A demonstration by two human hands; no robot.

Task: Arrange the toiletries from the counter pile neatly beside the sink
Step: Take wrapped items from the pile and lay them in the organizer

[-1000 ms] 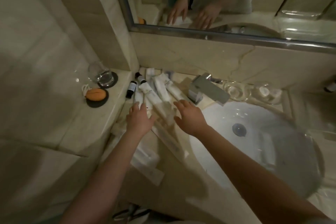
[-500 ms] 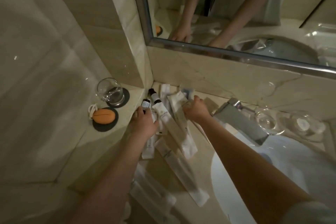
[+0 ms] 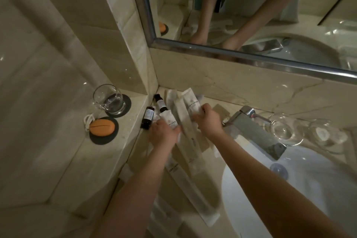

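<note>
**Both hands deep in the toiletry pile, far left counter corner**

Left hand [image 3: 162,135] curled around a small white tube [image 3: 169,121], just right of two dark bottles [image 3: 147,117]. Right hand [image 3: 208,120] pinched on another white tube [image 3: 192,103] at the far wall. Long white packets [image 3: 188,147] strewn toward the near edge, left of the sink [image 3: 301,189]. Glass [image 3: 108,99] and orange soap [image 3: 101,127] parked on the left ledge.

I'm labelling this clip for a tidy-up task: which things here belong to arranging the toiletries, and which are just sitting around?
Part of the job:
- white sachets and long packets in the pile
- two dark bottles
- left hand and right hand, both on the packets
- counter beside the sink

Just lying about:
- drinking glass on a coaster
- orange soap
- tap
- glass dishes
- mirror
</note>
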